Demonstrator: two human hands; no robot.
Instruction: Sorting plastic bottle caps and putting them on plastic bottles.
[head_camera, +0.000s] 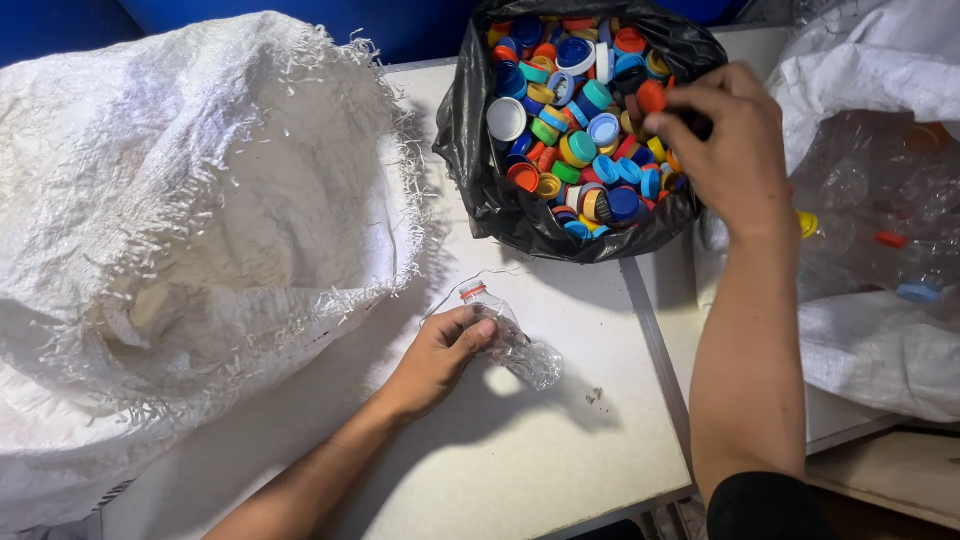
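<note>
- While the right hand (735, 150) hangs over the black bag (480, 170) at upper centre of the frame, its fingers are pinched together around an orange cap (651, 96), held just above the heap of caps (575, 130).
- Lower down, at centre, the left hand (440, 355) presses a clear bottle (510, 340) onto the white table (560, 450); the fingers curl round its middle, closed on it, and the crushed plastic lies on its side with the uncapped, red-ringed neck pointing to the upper left.
- Filling the left of the frame is a white woven sack (190, 220), its frayed mouth open toward the bottle and just beside the left hand.
- At the right edge, a second sack (880, 340) holds more clear bottles (880, 210), some of them with caps on; it sits well apart from the left hand.
- Judged from this frame, the cap is best let go low over the middle of the heap, away from the bag's rim, since the pile is nearly level with the edge and a cap could roll off onto the table.
- Keeping the left hand's hold firm should stop the light bottle sliding on the smooth top; the sack mouth is near enough for a short move.
</note>
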